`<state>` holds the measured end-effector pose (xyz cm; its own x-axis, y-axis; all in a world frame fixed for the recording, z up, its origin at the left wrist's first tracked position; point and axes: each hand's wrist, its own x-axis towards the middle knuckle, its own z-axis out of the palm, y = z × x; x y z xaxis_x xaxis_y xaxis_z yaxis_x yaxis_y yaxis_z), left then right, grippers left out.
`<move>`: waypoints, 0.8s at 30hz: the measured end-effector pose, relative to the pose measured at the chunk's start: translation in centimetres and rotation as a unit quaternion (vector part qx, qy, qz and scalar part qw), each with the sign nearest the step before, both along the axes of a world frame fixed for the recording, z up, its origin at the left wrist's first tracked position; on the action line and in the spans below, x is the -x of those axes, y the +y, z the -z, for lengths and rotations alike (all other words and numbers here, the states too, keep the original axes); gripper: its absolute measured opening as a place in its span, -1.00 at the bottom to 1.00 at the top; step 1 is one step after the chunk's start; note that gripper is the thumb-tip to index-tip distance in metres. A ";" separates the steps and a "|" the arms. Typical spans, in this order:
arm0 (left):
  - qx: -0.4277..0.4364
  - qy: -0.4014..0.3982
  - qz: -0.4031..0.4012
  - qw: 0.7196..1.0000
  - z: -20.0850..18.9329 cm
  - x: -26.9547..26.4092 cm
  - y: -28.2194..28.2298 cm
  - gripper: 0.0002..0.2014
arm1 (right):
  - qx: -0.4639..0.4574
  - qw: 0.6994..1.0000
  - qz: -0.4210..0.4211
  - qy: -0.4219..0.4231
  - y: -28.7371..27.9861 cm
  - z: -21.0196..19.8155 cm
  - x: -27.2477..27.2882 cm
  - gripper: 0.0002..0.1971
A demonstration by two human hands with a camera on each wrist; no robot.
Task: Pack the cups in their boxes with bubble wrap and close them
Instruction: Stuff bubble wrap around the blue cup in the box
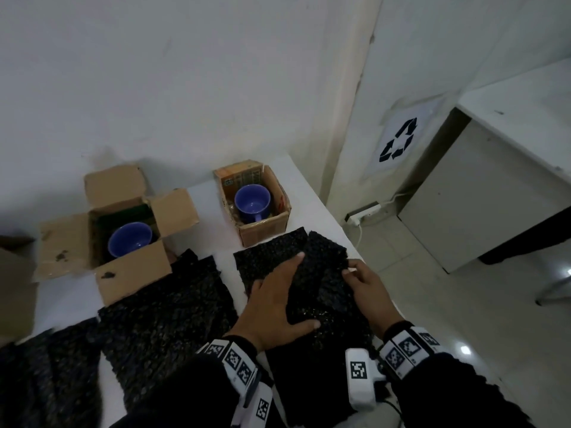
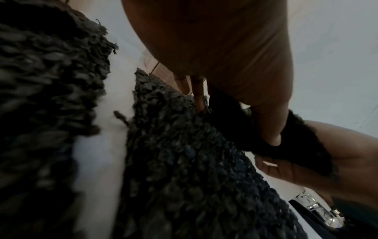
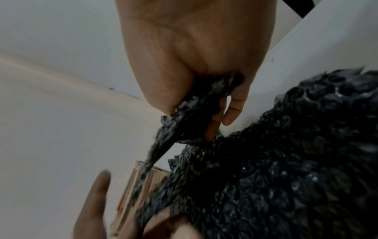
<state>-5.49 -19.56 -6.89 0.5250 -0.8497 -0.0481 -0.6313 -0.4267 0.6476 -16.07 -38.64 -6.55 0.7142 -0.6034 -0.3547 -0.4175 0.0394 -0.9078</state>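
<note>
Two blue cups sit in open cardboard boxes at the back of the white table: one cup [image 1: 129,239] in the left box [image 1: 123,230], the other cup [image 1: 252,201] in the right box [image 1: 256,205]. A stack of black bubble wrap sheets [image 1: 312,288] lies at the table's right edge. My left hand [image 1: 275,298] lies flat on the stack with straight fingers, pressing it down. My right hand [image 1: 364,282] pinches the edge of the top sheet [image 3: 190,116] between thumb and fingers and lifts it off the stack [image 3: 276,177]. In the left wrist view the left fingers [image 2: 198,95] touch the wrap [image 2: 184,161].
More black bubble wrap sheets [image 1: 160,304] cover the table's front left. Part of another cardboard box [image 1: 15,288] shows at the far left. The table's right edge drops to a tiled floor with a power strip [image 1: 364,211] and a grey cabinet [image 1: 482,193].
</note>
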 end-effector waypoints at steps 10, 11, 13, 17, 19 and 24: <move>0.100 -0.087 -0.091 0.987 -1.8 -3.0 -1.5 -0.63 | 0.061 0.983 0.155 -0.082 -2.1 -0.3 -0.4 -0.78; 0.117 -0.101 -0.090 0.984 -2.6 -3.7 -1.2 -0.57 | 0.062 0.981 0.157 -0.096 -2.5 -0.9 -1.0 -0.78; 0.155 -0.113 -0.098 0.977 -3.9 -5.4 -0.4 -0.51 | 0.057 0.978 0.161 -0.122 -2.9 -1.9 -2.8 -0.77; 0.194 -0.137 -0.189 0.953 -6.5 -9.9 0.4 -0.56 | 0.051 0.976 0.149 -0.152 -2.3 -3.4 -7.8 -0.75; 0.204 -0.165 -0.243 0.934 -7.7 -12.2 0.7 -0.70 | 0.080 0.975 0.138 -0.158 -1.6 -4.2 -10.4 -0.74; 0.174 -0.193 -0.254 0.932 -8.3 -16.5 0.2 -0.72 | 0.253 0.943 0.113 -0.186 -0.4 -6.1 -17.1 -0.86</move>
<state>11.01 -19.36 1.43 0.7846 -0.4156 0.4601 -0.6199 -0.5408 0.5685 1.03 -39.05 -0.50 0.5658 -0.7797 0.2683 -0.1000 -0.3879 -0.9163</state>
